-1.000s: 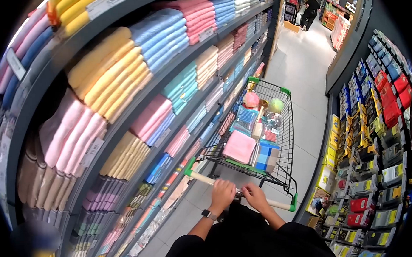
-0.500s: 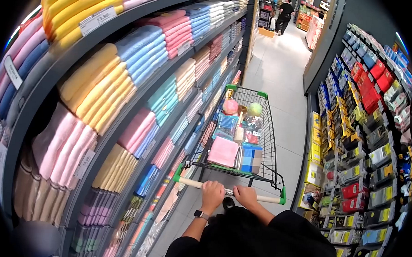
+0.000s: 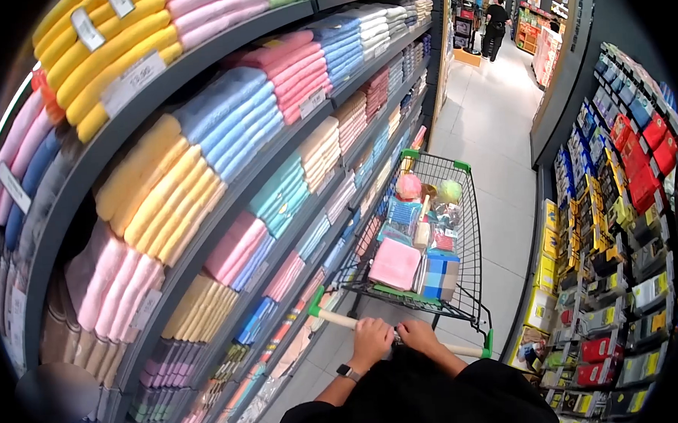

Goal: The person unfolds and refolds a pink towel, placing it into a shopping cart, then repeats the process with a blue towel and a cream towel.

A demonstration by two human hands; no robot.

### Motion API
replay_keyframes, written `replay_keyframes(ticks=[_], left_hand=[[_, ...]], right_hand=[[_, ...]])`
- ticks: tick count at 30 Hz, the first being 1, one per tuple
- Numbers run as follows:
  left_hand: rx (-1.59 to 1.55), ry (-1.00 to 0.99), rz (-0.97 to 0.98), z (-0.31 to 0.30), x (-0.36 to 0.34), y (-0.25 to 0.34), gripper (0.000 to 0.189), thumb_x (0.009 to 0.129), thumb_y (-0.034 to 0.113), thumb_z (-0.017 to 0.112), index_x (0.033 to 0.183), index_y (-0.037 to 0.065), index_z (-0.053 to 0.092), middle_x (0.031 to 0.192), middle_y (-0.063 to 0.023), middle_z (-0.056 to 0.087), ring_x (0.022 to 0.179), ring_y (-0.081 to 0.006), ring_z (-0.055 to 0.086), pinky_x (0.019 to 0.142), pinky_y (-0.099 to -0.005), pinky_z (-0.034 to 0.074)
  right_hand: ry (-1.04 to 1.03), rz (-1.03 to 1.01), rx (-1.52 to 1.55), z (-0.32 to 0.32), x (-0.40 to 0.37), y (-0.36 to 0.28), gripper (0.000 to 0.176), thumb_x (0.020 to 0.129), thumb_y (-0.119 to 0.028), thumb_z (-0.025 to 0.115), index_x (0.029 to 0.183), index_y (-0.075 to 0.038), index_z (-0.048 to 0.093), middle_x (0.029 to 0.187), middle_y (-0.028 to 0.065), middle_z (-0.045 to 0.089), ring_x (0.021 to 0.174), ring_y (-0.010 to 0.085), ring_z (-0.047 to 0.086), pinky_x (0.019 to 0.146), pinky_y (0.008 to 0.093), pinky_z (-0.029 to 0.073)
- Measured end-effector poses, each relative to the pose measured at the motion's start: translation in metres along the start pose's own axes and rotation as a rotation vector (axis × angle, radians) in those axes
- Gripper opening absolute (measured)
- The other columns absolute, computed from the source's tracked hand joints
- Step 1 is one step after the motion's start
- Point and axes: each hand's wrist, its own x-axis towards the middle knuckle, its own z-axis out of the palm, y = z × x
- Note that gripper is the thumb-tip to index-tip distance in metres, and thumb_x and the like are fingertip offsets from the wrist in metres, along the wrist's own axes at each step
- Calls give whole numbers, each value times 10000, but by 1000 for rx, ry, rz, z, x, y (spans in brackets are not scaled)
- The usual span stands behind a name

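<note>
My left hand (image 3: 372, 340), with a watch on its wrist, is wrapped round the pale handle (image 3: 334, 317) of a shopping cart. Close beside it, my right hand (image 3: 421, 336) grips the same bar. Ahead of both hands is the cart's black wire basket (image 3: 477, 239) with green corners. Inside lie a folded pink towel (image 3: 395, 263) and a blue checked cloth item (image 3: 440, 273). Farther forward are a pink fluffy puff (image 3: 408, 186), a pale green puff (image 3: 450, 191) and several packets, partly overlapping. My sleeves and body hide part of the bar.
Shelves of folded towels (image 3: 233, 114) run close along the left. Hanging packaged goods (image 3: 621, 260) line the right side. A tiled aisle floor (image 3: 483, 122) leads forward to a person in black (image 3: 494, 28) near a low box (image 3: 467, 58).
The cart and my hands appear farther right and slightly lower in view. The shelves have shifted too, as my view has turned. Both hands keep hold of the handle.
</note>
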Motion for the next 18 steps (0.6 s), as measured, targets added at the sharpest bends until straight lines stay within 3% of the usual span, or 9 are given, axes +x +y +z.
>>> replay_keyframes(ticks=[6, 10, 11, 14, 18], left_hand=[[-36, -107, -37, 14, 24, 9, 144, 845, 207, 590, 758, 92, 584, 769, -49, 524, 802, -253, 528, 814, -404, 393], [-42, -191, -102, 16, 42, 8, 142, 853, 221, 581, 791, 94, 595, 798, -44, 533, 828, -240, 530, 837, -390, 384], [-31, -211, -105, 15, 45, 8, 145, 856, 222, 574, 798, 92, 595, 815, -42, 532, 843, -239, 529, 844, -385, 380], [-40, -215, -117, 18, 55, 3, 149, 857, 224, 572, 801, 88, 597, 820, -43, 529, 859, -241, 528, 848, -383, 380], [-223, -338, -217, 15, 66, -12, 117, 858, 170, 569, 850, 64, 617, 936, -75, 588, 930, -268, 562, 877, -382, 398]], right_hand=[[-264, 13, 107, -25, 34, 11, 318, 901, -295, 480, 839, -40, 659, 820, 216, 651, 780, 432, 615, 721, 531, 480], [-267, -90, 129, -13, 53, 36, 298, 900, -276, 466, 869, -44, 650, 764, 189, 656, 761, 383, 634, 693, 476, 489], [-341, -37, 127, -18, 57, 35, 294, 894, -268, 457, 891, -37, 639, 816, 193, 658, 787, 373, 638, 697, 459, 490], [-387, -60, 283, -9, 70, 49, 321, 908, -302, 445, 881, -45, 634, 821, 222, 650, 808, 426, 622, 741, 502, 491], [-401, -135, 348, -22, 80, 43, 320, 911, -290, 430, 952, -55, 642, 804, 197, 658, 801, 397, 640, 735, 449, 506]])
